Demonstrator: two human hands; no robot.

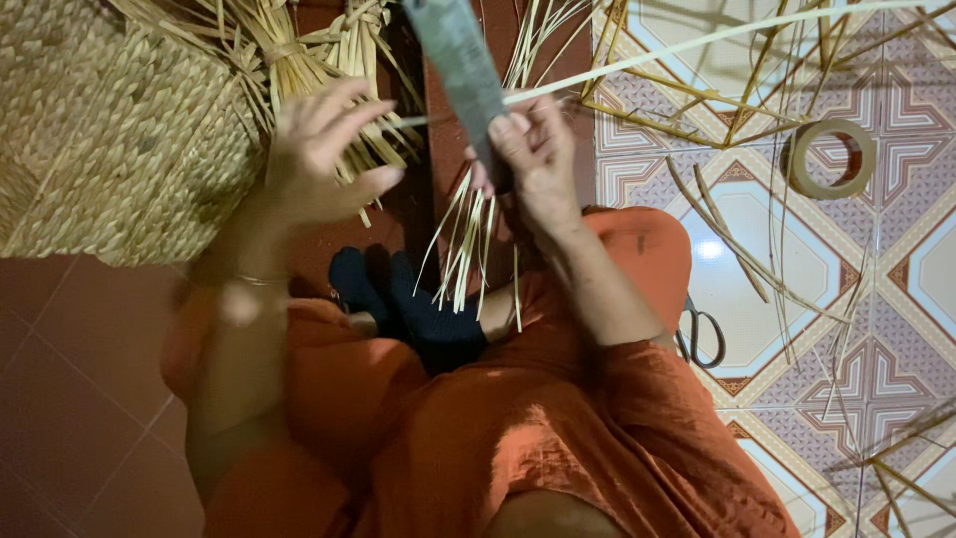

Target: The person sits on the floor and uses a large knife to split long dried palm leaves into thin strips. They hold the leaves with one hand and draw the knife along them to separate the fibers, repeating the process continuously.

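My right hand [538, 164] grips the handle of a broad grey knife blade [456, 55] that points up and away from me. A long pale reed strip [697, 42] crosses the blade and runs off to the upper right. My left hand [324, 149] has its fingers spread and pinches the near end of that strip beside the blade. Thin split slivers [463, 244] hang below the two hands, over my orange-clothed lap and dark socks [408, 304].
A woven straw basket [110, 139] with loose strand ends lies at the upper left. A tape roll [829, 159] and scattered reed strips [742, 249] lie on the patterned tile floor at right. Black scissors [702, 334] rest beside my right knee.
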